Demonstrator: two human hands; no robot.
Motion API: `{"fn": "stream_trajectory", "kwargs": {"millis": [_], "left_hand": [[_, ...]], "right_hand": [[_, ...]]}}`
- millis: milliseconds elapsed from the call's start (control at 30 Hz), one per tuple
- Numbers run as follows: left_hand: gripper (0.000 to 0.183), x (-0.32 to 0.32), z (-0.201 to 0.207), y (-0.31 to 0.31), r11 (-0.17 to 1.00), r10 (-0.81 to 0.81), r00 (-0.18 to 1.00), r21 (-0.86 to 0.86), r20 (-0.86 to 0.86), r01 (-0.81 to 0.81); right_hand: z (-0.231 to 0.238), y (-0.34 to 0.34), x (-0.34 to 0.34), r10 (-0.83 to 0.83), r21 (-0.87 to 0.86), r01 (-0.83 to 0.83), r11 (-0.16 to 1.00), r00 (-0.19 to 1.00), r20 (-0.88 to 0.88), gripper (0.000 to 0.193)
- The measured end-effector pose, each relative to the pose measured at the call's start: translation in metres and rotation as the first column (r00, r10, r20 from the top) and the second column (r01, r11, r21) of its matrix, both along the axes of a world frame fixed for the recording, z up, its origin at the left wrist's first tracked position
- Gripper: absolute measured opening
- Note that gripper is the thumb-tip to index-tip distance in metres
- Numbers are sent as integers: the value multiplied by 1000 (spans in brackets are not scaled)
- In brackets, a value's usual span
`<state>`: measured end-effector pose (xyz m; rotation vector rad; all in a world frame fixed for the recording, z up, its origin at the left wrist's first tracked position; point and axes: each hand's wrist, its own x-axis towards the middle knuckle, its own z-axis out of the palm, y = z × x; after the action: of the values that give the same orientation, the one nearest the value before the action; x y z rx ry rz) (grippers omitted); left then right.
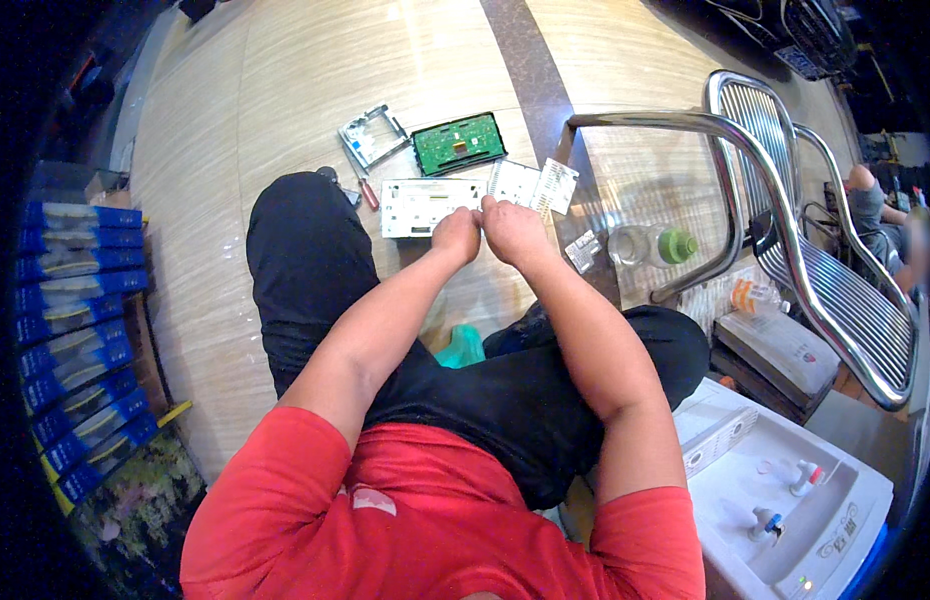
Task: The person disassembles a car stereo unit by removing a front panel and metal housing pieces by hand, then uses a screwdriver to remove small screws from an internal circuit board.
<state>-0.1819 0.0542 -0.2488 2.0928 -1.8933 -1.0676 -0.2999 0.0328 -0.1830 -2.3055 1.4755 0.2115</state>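
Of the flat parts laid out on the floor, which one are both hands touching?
The white rectangular panel. The left hand and right hand meet at its right edge; the green circuit board and metal frame lie untouched beyond it.

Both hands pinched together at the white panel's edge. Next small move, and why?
Probably ease the pinched piece off the white panel: left hand and right hand meet at its right edge, and the green circuit board and metal frame already lie apart.

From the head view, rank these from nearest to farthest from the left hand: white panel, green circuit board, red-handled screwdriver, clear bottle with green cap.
Measured from the left hand:
1. White panel, touching its fingertips.
2. Green circuit board, beyond it.
3. Red-handled screwdriver, to its left; close to the board's distance.
4. Clear bottle with green cap, far right.
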Motion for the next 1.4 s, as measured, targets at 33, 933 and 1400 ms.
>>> {"fn": "stream_trajectory", "kwargs": {"millis": [33, 933, 1400], "left_hand": [[25, -1, 0, -1, 999, -22, 999, 32, 29, 21], [28, 10, -43, 0, 999, 21, 1000, -40, 17, -20], [27, 3, -19, 0, 999, 44, 999, 5, 7, -44]], "right_hand": [[0, -1, 0, -16, 38, 17, 999, 999, -42, 19], [-2, 1, 7, -110, 42, 105, 994, 986, 125, 21], [-2, 0, 3, 9, 1, -9, 1000, 997, 81, 19]]}}
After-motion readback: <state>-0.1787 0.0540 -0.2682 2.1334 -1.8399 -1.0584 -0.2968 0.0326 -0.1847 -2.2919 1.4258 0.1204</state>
